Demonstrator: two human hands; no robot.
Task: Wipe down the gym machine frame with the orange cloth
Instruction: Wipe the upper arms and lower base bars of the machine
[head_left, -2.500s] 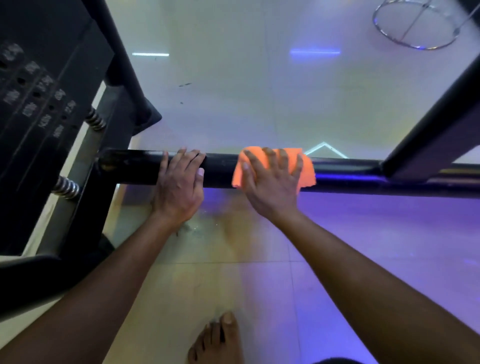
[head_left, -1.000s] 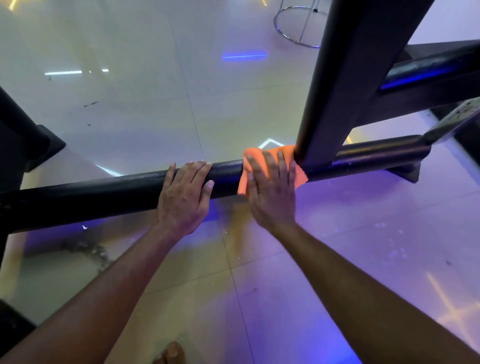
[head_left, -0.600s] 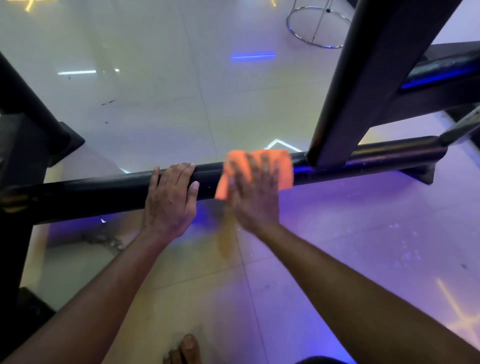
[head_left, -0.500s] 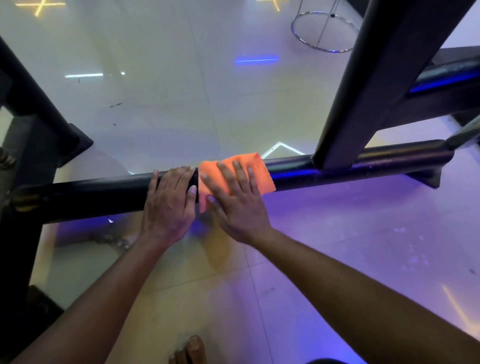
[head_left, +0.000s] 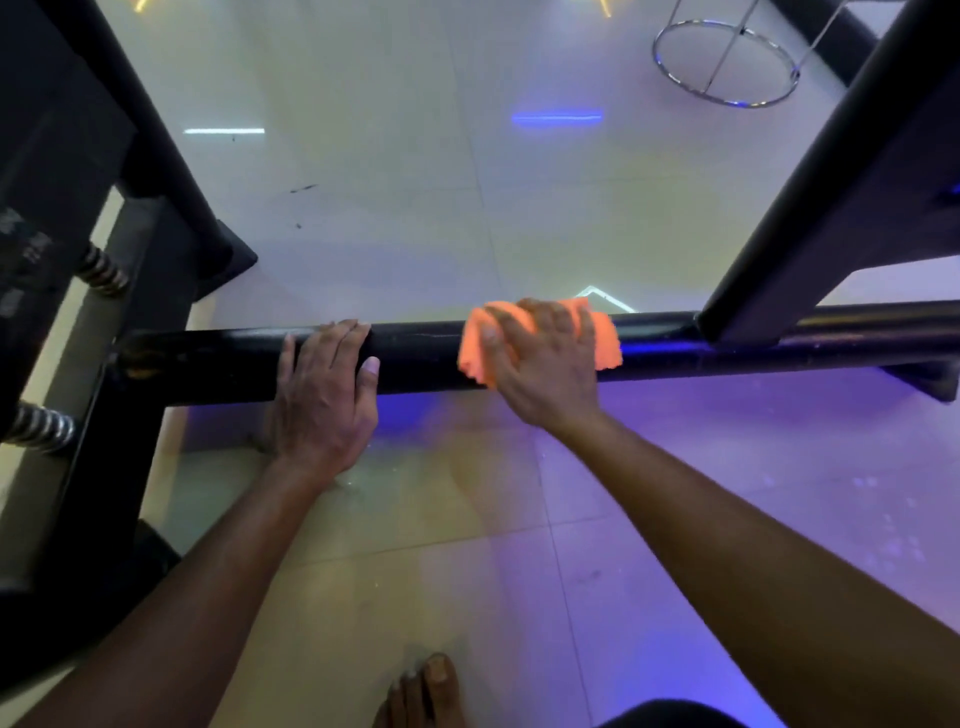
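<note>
A black horizontal frame bar (head_left: 421, 353) of the gym machine runs across the middle of the view. The orange cloth (head_left: 607, 343) is draped over the top of that bar. My right hand (head_left: 545, 364) lies on the cloth with its fingers curved over it, holding it against the bar. My left hand (head_left: 322, 389) grips the same bar further left, fingers wrapped over its top. A stretch of bare bar separates the two hands. A slanted black upright (head_left: 831, 171) joins the bar just right of the cloth.
The weight stack (head_left: 36, 218) with chrome springs (head_left: 101, 267) stands at the left. A black post and foot (head_left: 171, 187) rise behind it. A chrome stool base ring (head_left: 727, 57) sits on the glossy tiled floor (head_left: 415, 182) at the top right. My bare foot (head_left: 421, 691) is below.
My right hand has slid the orange cloth to the right along the bar, away from my left hand and toward the slanted upright. My left hand keeps its grip.
</note>
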